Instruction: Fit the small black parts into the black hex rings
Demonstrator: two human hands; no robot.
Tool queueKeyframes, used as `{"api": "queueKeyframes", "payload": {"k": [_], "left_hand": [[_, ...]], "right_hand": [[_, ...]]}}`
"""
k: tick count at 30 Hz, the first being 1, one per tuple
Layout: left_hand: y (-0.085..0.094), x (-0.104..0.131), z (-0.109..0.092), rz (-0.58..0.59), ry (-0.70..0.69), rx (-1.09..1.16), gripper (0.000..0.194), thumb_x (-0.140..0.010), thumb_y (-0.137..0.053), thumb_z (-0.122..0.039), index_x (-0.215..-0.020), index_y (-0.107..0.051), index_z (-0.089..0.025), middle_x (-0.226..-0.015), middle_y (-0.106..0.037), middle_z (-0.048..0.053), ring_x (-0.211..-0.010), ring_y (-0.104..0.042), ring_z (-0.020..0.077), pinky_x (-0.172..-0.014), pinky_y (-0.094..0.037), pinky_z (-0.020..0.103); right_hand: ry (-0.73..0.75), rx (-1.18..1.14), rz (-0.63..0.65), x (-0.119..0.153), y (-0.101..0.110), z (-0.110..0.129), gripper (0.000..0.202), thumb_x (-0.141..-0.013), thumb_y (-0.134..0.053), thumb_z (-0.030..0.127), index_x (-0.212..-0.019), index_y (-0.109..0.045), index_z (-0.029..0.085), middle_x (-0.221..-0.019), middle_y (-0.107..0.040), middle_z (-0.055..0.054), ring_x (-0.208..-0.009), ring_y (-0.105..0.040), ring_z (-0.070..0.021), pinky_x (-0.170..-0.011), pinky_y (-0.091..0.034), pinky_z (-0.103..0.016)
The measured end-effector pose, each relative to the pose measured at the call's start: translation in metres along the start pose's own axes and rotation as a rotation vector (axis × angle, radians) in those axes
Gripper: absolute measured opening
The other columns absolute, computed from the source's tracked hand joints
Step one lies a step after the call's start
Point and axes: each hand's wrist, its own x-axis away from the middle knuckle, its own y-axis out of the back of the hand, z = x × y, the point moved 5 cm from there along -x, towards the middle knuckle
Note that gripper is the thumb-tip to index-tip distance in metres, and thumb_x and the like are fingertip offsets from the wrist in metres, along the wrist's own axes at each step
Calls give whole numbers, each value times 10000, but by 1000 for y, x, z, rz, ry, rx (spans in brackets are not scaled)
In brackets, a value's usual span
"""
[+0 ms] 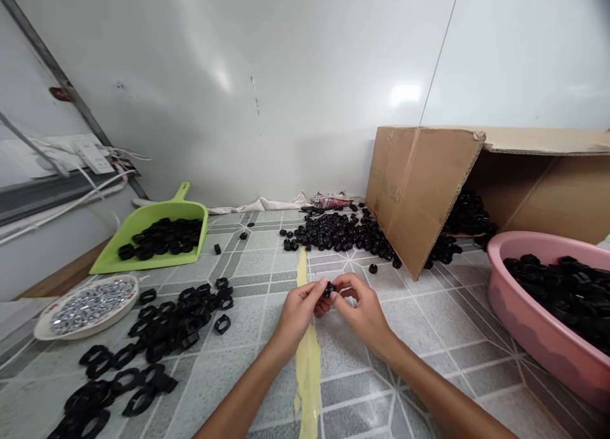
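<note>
The work surface, a flat top with a pattern of light and dark grey tiles (pixel 243 363) and pale lines, runs back to a smooth, glossy whitish wall (pixel 295 96), on which light makes soft spots. A strip of yellow tape (pixel 309 375), rough at its edges, goes along the surface away from the person. At the left wall there is a white power strip (pixel 93 156) with loose cables.

Over the tape, the left hand (pixel 302 305) and the right hand (pixel 359 309) meet: the thumb and fingers of both are pinching one small black piece (pixel 328 289) between them — its exact shape is mostly covered by the fingertips.

Behind the hands lies a heap of small, rounded black parts (pixel 328 230), which reaches to a brown cardboard box (pixel 419 191) lying with its opening toward the right. In front of this opening stands a pink basin (pixel 496 286) of smooth material, filled with black parts. On the left are scattered black angular rings (pixel 190 312), a lime-green dustpan (pixel 190 259) holding more black pieces, and a white oval dish (pixel 42 330) with small, shiny silvery pieces (pixel 93 304).
</note>
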Motion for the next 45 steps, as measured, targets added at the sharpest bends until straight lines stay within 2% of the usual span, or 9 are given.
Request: {"api": "queueKeyframes", "payload": {"k": [5, 7, 16, 22, 26, 30, 40, 45], "left_hand": [[0, 0, -2, -10, -3, 8, 377, -878, -634, -498, -794, -716, -140, -690, -598, 17, -660, -499, 137, -615, -395, 237], [-1, 1, -4, -15, -8, 15, 378, -881, -632, -499, -831, -735, -140, -698, -606, 21, -664, -498, 138, -621, -395, 239], [-3, 0, -5, -16, -29, 20, 337, -866, -664, -487, -922, -764, -170, -718, -620, 9, -663, -507, 131, -618, -398, 232], [-2, 1, -7, -42, -8, 22, 358, -855, -676, -493, -974, -757, -165, -735, -633, 18, -673, -529, 139, -637, -423, 242], [-1, 0, -4, -67, -10, 27, 359, -847, -684, -493, -961, -750, -160, -751, -658, 25, -673, -549, 139, -641, -438, 243], [1, -2, 0, -87, -9, 27, 364, -837, -689, -496, -965, -744, -160, -777, -686, 40, -694, -588, 156, -648, -458, 252], [-3, 0, -4, -54, -48, 65, 345, -830, -693, -493, -897, -734, -157, -737, -676, 25, -668, -601, 145, -647, -463, 258], [0, -4, 2, -50, -15, 130, 382, -834, -684, -531, -859, -720, -152, -686, -648, 9, -615, -578, 118, -611, -453, 231]], "right_hand": [[126, 113, 30, -1, 1, 6, 145, -890, -585, 180, -1013, -655, 213, -978, -662, -34, -906, -618, -184, -796, -497, -312], [127, 134, 31, -1, 2, 6, 146, -906, -583, 196, -1027, -661, 219, -991, -670, -38, -907, -619, -187, -796, -493, -315], [-41, 119, 49, 1, 1, -3, 182, -956, -568, 355, -1063, -644, 229, -880, -711, -25, -786, -648, -192, -738, -481, -323], [-74, 83, 56, 0, 1, -4, 216, -957, -558, 387, -1085, -640, 234, -904, -687, -27, -804, -639, -189, -696, -469, -306], [-136, -53, 55, -4, 1, -15, 258, -919, -600, 410, -1082, -646, 215, -929, -673, -44, -824, -631, -196, -671, -494, -305], [-233, -192, 122, -9, -1, -26, 302, -877, -640, 445, -1037, -660, 190, -983, -675, -70, -833, -622, -201, -642, -515, -303], [-241, -183, 179, -9, 1, -24, 325, -885, -636, 478, -1060, -640, 203, -881, -680, -45, -781, -640, -189, -668, -506, -306], [-220, -154, 194, -8, 0, -23, 365, -843, -704, 430, -1119, -637, 200, -904, -683, -37, -812, -641, -177, -684, -514, -292]]}}
